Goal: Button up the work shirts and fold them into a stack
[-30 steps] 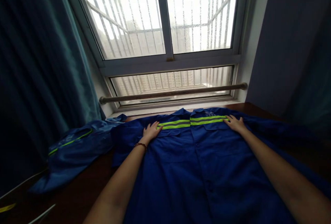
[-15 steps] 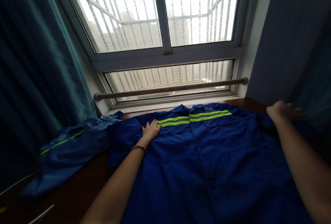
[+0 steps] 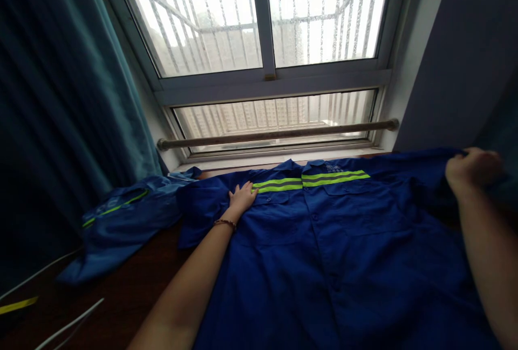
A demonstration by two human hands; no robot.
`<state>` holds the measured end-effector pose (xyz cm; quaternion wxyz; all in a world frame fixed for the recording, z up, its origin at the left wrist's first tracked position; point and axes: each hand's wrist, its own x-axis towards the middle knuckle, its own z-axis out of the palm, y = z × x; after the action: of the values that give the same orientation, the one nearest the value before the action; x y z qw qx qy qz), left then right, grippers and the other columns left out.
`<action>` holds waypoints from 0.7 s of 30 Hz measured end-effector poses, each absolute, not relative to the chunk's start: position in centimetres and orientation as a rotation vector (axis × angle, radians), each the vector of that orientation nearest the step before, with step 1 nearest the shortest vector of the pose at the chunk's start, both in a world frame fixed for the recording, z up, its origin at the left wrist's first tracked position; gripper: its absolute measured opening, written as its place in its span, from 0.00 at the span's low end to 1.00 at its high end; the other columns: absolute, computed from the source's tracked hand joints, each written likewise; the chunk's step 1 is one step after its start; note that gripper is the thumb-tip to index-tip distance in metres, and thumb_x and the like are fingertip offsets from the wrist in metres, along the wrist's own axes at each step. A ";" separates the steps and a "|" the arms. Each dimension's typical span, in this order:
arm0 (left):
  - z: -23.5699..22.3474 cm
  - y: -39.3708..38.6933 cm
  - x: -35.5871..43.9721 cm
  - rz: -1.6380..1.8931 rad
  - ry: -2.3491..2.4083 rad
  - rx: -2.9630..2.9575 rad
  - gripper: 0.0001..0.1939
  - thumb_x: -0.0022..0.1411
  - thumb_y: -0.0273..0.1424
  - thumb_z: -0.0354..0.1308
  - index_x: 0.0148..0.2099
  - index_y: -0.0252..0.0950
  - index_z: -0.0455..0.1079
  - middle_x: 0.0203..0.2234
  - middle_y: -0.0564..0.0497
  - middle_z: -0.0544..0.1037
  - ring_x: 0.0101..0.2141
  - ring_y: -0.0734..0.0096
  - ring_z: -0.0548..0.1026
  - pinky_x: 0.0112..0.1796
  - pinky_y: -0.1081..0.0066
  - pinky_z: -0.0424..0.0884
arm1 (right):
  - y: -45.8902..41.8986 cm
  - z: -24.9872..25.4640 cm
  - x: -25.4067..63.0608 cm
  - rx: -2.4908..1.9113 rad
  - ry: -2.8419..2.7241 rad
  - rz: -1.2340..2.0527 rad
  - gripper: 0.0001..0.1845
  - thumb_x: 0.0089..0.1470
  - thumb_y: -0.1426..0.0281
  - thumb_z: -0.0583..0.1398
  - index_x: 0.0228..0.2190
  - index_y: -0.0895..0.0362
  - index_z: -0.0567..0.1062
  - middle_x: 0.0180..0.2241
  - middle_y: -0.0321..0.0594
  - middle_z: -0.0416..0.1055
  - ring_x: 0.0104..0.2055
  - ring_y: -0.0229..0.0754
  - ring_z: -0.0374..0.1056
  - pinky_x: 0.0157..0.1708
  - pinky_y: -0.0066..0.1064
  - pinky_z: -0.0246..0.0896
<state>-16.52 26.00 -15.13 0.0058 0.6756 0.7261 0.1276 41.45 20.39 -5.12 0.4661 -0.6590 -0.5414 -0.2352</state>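
A blue work jacket lies spread on its back, buttoned front up, with a yellow-green and grey reflective band across the chest. My left hand rests flat on it, fingers spread, beside the left end of the band. At the far right my right hand is closed on the jacket's sleeve, which stretches out straight from the shoulder. The fingertips of that hand are partly blurred. The sleeve on the left side lies folded near my left hand.
Another blue garment with a yellow-green stripe lies crumpled at the left on the dark wooden surface. White cords and a yellow strip are at lower left. Behind are a window with a metal rail and a blue curtain.
My right hand has gone from loosely spread to closed on the sleeve, which now stretches out to the right. My left hand stays flat on the jacket. The view has shifted slightly.
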 end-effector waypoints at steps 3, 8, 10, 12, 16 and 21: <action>-15.2 26.0 -16.5 0.657 2.160 2.051 0.23 0.57 0.43 0.48 0.52 0.41 0.64 0.57 0.48 0.59 0.56 0.44 0.51 0.51 0.39 0.38 | 20.4 -1.5 35.5 -1.516 -1.256 -0.679 0.21 0.57 0.69 0.45 0.50 0.55 0.65 0.47 0.53 0.60 0.53 0.51 0.54 0.52 0.47 0.46; -14.6 26.2 -15.9 1.188 1.757 1.847 0.19 0.55 0.42 0.51 0.43 0.34 0.69 0.47 0.41 0.70 0.52 0.55 0.62 0.54 0.57 0.51 | 16.8 -4.2 16.6 -1.240 -1.993 -0.493 0.27 0.52 0.70 0.56 0.54 0.54 0.59 0.58 0.46 0.47 0.58 0.52 0.45 0.54 0.48 0.45; -14.1 26.2 -15.6 1.202 1.647 1.753 0.25 0.60 0.46 0.40 0.44 0.32 0.67 0.42 0.40 0.73 0.43 0.60 0.71 0.46 0.62 0.64 | 15.1 -8.4 11.3 -1.060 -2.342 -0.325 0.32 0.48 0.66 0.60 0.54 0.50 0.58 0.61 0.43 0.42 0.60 0.57 0.39 0.55 0.50 0.42; -13.6 26.0 -15.4 1.152 1.416 1.525 0.32 0.61 0.49 0.31 0.45 0.30 0.66 0.37 0.38 0.75 0.35 0.63 0.75 0.37 0.65 0.70 | 14.2 -12.2 9.1 -0.949 -2.548 -0.124 0.29 0.52 0.61 0.56 0.55 0.50 0.58 0.59 0.43 0.47 0.60 0.56 0.42 0.54 0.51 0.43; -12.7 25.4 -15.6 0.988 1.046 1.128 0.39 0.56 0.55 0.30 0.42 0.28 0.68 0.31 0.36 0.76 0.25 0.67 0.74 0.25 0.72 0.68 | 14.4 -14.6 9.8 -0.973 -2.539 0.109 0.28 0.55 0.57 0.51 0.53 0.58 0.61 0.55 0.48 0.57 0.56 0.50 0.52 0.54 0.43 0.47; -11.2 24.6 -15.4 0.716 1.158 1.314 0.38 0.53 0.58 0.37 0.40 0.29 0.71 0.32 0.39 0.76 0.21 0.74 0.69 0.19 0.77 0.60 | 14.6 -13.1 10.4 -0.972 -2.521 0.162 0.23 0.53 0.60 0.53 0.46 0.60 0.69 0.48 0.49 0.66 0.52 0.48 0.57 0.54 0.40 0.49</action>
<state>-15.45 24.55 -11.20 0.5848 0.5634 0.4963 0.3070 10.44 14.59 -13.13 0.2156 -0.3505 -0.9095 0.0583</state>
